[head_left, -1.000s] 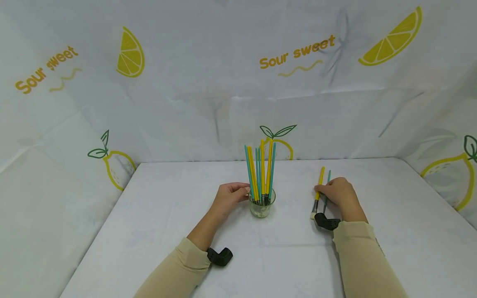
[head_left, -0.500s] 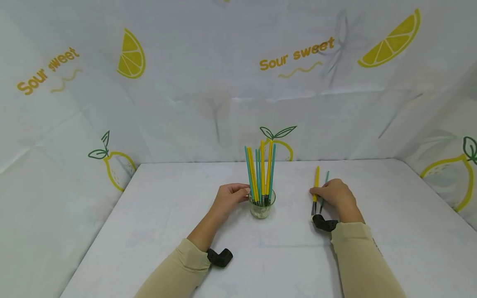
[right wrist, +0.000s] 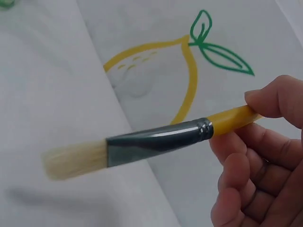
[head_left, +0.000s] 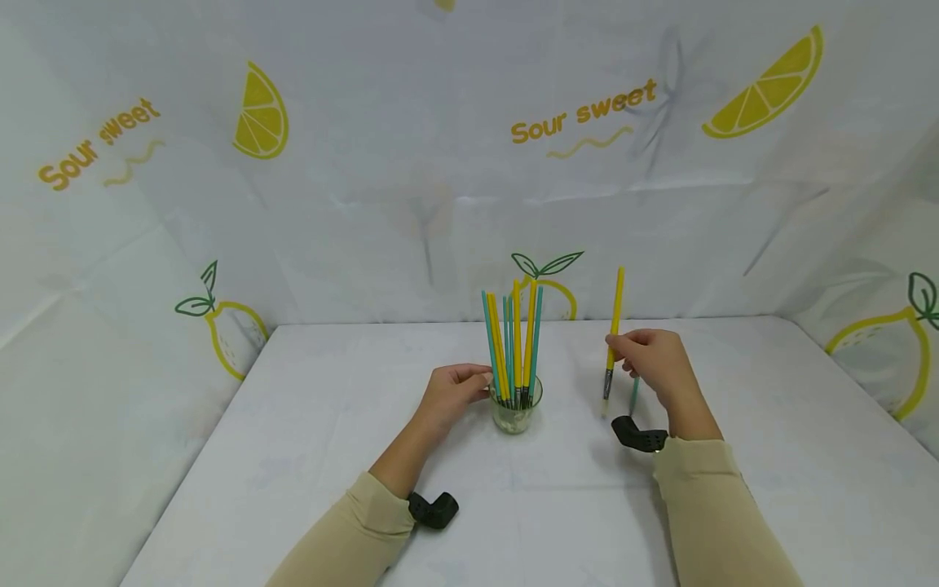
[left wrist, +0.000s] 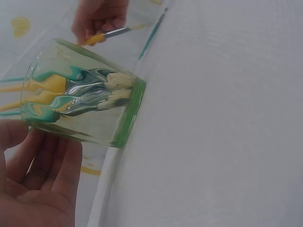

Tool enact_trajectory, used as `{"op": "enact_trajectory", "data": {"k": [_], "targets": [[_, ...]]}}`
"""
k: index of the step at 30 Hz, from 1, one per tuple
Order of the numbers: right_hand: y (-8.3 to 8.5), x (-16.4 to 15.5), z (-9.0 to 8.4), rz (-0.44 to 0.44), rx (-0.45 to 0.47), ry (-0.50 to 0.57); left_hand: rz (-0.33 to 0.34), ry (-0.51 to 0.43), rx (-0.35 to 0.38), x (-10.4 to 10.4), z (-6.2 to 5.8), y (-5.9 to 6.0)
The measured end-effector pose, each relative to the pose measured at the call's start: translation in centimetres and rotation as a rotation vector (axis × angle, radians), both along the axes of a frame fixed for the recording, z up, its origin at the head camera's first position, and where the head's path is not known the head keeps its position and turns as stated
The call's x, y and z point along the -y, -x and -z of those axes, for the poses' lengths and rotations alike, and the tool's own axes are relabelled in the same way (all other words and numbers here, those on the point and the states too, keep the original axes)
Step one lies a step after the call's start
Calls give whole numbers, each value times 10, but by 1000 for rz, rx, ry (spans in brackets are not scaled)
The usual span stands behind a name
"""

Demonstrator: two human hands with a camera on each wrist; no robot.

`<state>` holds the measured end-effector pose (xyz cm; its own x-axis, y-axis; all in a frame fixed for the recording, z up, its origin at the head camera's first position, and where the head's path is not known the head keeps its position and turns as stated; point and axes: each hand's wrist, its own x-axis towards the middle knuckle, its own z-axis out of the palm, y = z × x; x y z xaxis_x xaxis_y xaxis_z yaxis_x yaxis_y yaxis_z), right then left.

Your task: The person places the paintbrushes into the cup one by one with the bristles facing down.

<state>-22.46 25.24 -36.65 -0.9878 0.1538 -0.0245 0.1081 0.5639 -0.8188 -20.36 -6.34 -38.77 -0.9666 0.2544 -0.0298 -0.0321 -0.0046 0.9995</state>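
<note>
A small greenish glass (head_left: 513, 420) stands upright, holding several yellow and teal paintbrushes (head_left: 517, 342) with their bristles down. My left hand (head_left: 456, 395) holds it at its left side, thumb at the rim and fingers along the wall in the left wrist view (left wrist: 42, 179). To the right, my right hand (head_left: 656, 363) pinches a yellow paintbrush (head_left: 616, 314) between thumb and fingers, handle up. The right wrist view shows its flat pale bristles (right wrist: 75, 160) and dark metal ferrule. On the table below that hand lies a teal paintbrush (head_left: 634, 397), partly hidden.
The table (head_left: 330, 505) has a white cover. Behind it hangs a white cloth (head_left: 411, 163) printed with lemons and lettering. Each wrist wears a black device, one on the left (head_left: 434, 510) and one on the right (head_left: 638, 434).
My right hand has lifted the yellow paintbrush off the table and moved slightly left, leaving the teal one lying there. My left hand and the glass have stayed in place.
</note>
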Motion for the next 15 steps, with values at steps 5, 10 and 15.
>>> {"op": "enact_trajectory", "data": {"k": [5,10,15], "targets": [[-6,14,-18,-6,-142,50,-4,7,2,0,2,1],[-14,29,-34,12,-223,63,-2,10,6,0,3,1],[-22,47,-48,3,-323,76,-4,-1,5,0,0,0]]}}
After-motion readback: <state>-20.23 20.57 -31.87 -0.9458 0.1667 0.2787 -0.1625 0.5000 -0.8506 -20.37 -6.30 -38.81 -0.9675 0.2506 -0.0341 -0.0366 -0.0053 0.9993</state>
